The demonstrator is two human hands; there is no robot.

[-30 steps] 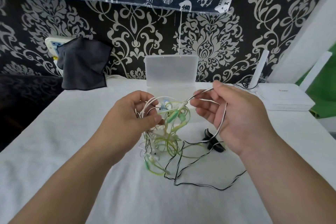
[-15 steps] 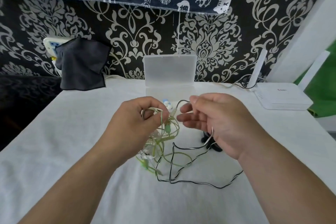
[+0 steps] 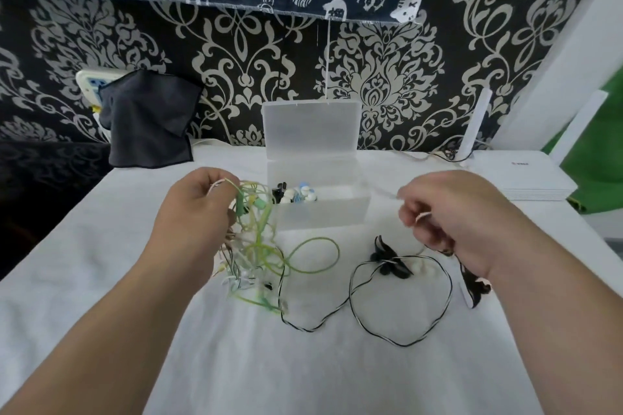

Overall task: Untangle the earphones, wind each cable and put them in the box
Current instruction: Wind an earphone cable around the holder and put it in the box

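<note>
Hanging from the left hand [image 3: 199, 212], a tangle of yellow-green and white earphone cables [image 3: 256, 249] is gripped at its top by curled fingers, while its lower loops are left resting on the white tablecloth [image 3: 303, 374]. A black-and-white striped cable [image 3: 403, 344] is spread in loose loops on the cloth between the hands, beside a pair of black earbuds [image 3: 391, 263]. The translucent box [image 3: 323, 216] is stood open behind them with its lid upright, and white and blue earbuds [image 3: 301, 195] are seen inside at its left end. A pale strand [image 3: 423, 216] is pinched in the curled fingers of the right hand [image 3: 448, 222], raised just right of the box. Whether it belongs to the striped cable cannot be told. A small mark is printed on the white router [image 3: 526, 178] at the right, too small to be read.
</note>
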